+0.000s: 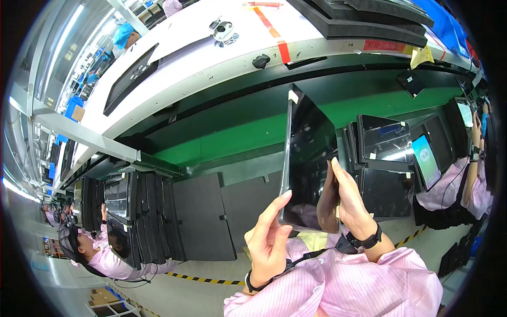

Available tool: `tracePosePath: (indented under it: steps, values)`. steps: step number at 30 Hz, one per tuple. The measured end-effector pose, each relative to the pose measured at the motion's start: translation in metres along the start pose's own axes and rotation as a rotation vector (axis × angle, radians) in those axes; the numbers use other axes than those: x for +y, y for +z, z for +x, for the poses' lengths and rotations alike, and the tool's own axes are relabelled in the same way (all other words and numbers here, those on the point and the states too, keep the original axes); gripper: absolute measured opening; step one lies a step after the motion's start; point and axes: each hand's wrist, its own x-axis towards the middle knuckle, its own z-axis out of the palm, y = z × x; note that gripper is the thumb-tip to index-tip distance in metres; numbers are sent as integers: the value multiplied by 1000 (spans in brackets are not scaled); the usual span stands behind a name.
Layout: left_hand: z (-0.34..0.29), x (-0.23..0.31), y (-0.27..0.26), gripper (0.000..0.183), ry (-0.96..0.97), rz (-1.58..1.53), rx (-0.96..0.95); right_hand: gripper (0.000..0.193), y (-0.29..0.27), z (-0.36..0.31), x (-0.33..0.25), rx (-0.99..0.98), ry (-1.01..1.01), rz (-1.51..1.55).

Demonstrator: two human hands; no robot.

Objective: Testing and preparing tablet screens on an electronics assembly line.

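A tablet with a glossy black screen [312,145] is held up nearly upright in front of me, with small pale tabs at its corners. Its lower left edge rests in my left hand [269,238], with fingertips and thumb against the rim. My right hand [349,196] grips the lower right side, fingers stretched along that edge. The screen reflects part of my right hand. Just right of the tablet are black trays with more dark-screened tablets, one in an upper tray [384,138] and one in a lower tray [386,193].
A white workbench [185,63] runs across the far side, bearing a black panel [132,79], a metal fixture [223,31] and stacked black foam trays [369,26]. Black boards [203,216] lie to my left. Co-workers sit left [100,253] and right, the latter near a lit tablet [426,161].
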Motion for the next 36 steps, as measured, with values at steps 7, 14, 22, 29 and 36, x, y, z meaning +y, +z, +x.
tracePosePath:
  steps: [7, 14, 22, 29, 36]
  values:
    - [-7, -3, -1, 46, -62, -80, 43, 27, -1, 3, -2, -34, -77, -9]
    - [-33, -18, -5, 51, -51, -179, 114, 26, -4, -1, -4, -55, -181, -58]
    - [-63, -35, -32, 53, -21, -315, 78, 28, 1, -36, -26, -69, -651, -181]
    - [-31, 1, -42, 73, -362, -391, -32, 34, 1, -46, -23, -64, -721, -221]
    - [52, -41, 4, 60, -383, 5, 915, 37, -23, -53, 22, -392, -1135, -857]
